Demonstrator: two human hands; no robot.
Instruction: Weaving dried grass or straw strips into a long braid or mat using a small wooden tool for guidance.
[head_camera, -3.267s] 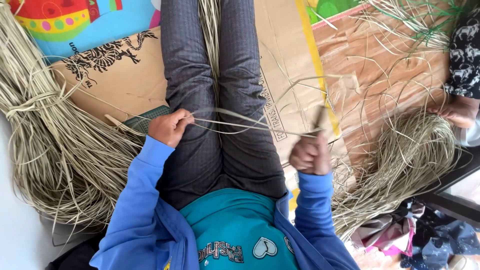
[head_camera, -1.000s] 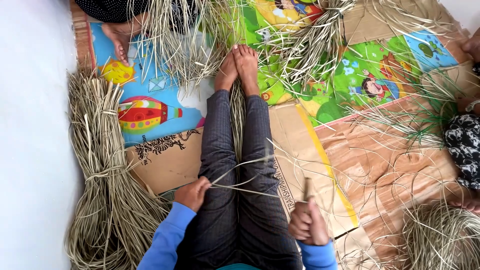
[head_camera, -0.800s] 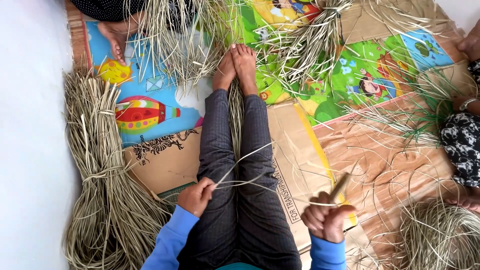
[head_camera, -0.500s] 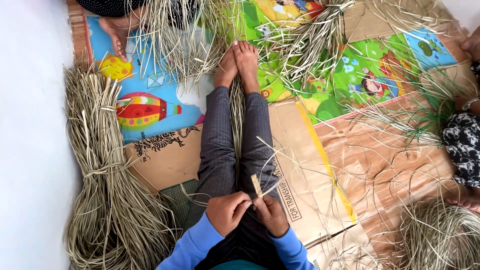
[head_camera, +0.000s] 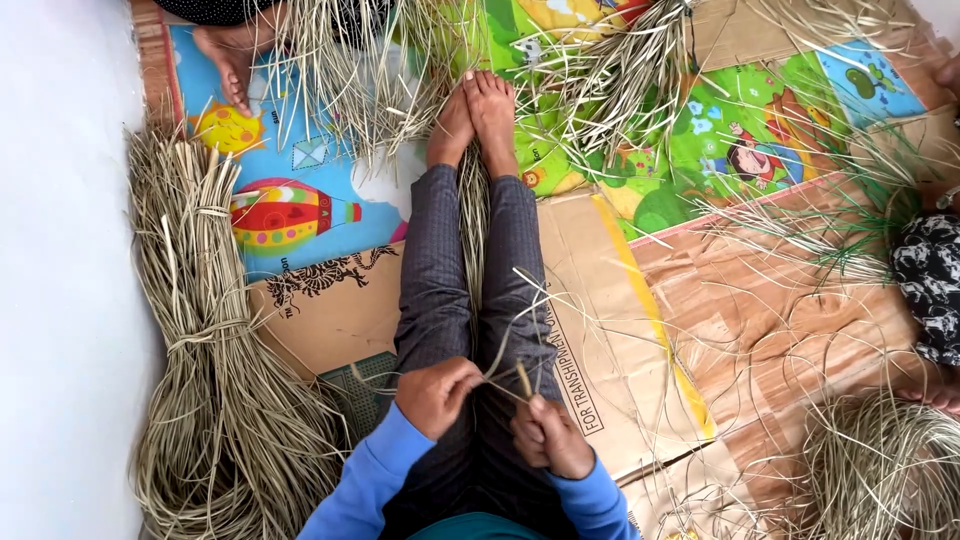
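I sit on the floor with my legs (head_camera: 470, 260) stretched out and a bunch of dry straw strips (head_camera: 472, 235) lying between them. My left hand (head_camera: 436, 394) pinches thin pale strips (head_camera: 500, 352) over my lap. My right hand (head_camera: 550, 438) is closed on a short wooden stick-like tool (head_camera: 523, 380) whose tip points up at those strips. Both hands sit close together above my thighs.
A big tied straw bundle (head_camera: 205, 340) lies at my left by the white wall. Flattened cardboard (head_camera: 600, 330) and a colourful play mat (head_camera: 300, 190) cover the floor. Loose straw (head_camera: 880, 470) is piled at the right. Another person's foot (head_camera: 225, 60) is at top left, a patterned sleeve (head_camera: 925, 285) at right.
My hands were wide apart, stretching strips between them; they came together over my lap. The right hand has since dropped slightly with the tool.
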